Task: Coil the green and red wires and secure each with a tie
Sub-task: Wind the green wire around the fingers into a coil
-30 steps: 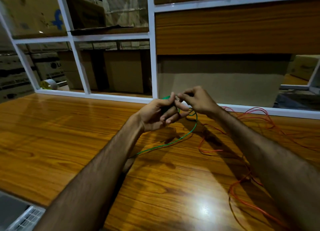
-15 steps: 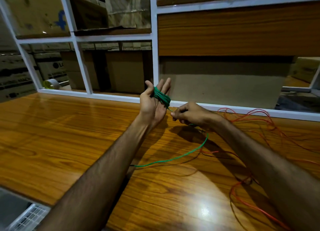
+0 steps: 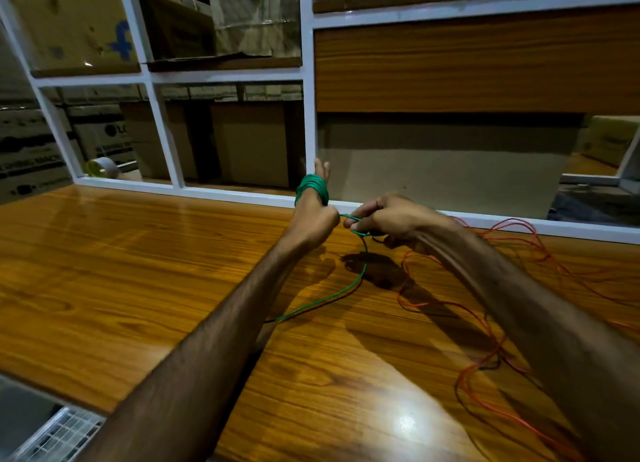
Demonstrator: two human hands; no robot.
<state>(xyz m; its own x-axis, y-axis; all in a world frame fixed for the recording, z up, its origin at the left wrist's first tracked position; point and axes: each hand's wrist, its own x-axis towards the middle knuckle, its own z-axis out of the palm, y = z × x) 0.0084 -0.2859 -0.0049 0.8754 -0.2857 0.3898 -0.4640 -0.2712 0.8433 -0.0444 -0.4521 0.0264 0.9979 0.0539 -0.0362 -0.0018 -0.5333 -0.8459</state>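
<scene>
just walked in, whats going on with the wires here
A person is coiling the green wire around the fingers of the left hand. The right hand pinches the loose length and feeds it in; its tail trails across the table. The red wire lies uncoiled to the right. No tie shows.
</scene>
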